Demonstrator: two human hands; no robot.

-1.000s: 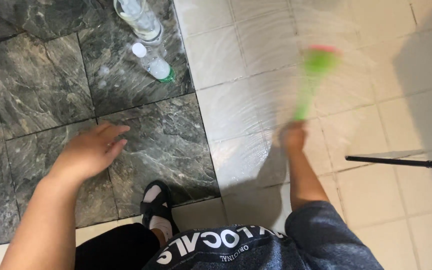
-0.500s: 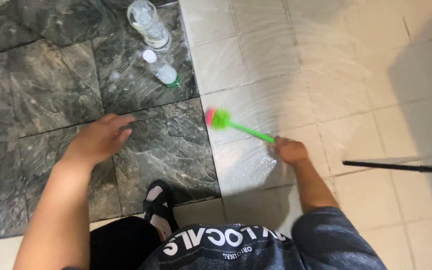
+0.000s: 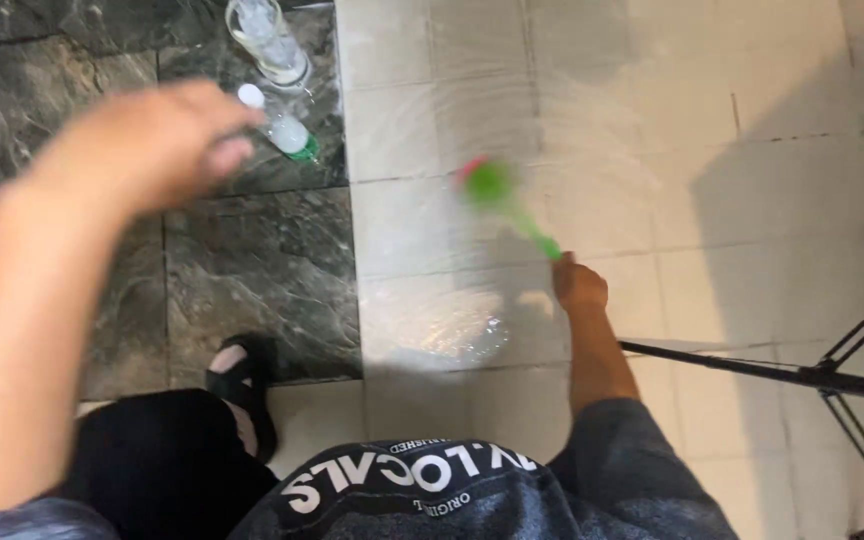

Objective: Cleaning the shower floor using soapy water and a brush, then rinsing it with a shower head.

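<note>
Two risks: my right hand (image 3: 580, 285), fist clenched on the green plastic scrub brush (image 3: 508, 203), could slip on the wet white floor tiles (image 3: 642, 120); my released left hand (image 3: 147, 145) hangs near the clear plastic bottles (image 3: 282, 125).

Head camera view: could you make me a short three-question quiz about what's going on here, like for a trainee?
1. True or false: the right hand holds a green brush.
2. What is the left hand doing? A) gripping a bottle B) raised in the air with nothing in it C) resting on the floor
3. Fill in: the small bottle lies on the ____ floor tiles.

Key: 1 true; 2 B; 3 dark.
</note>
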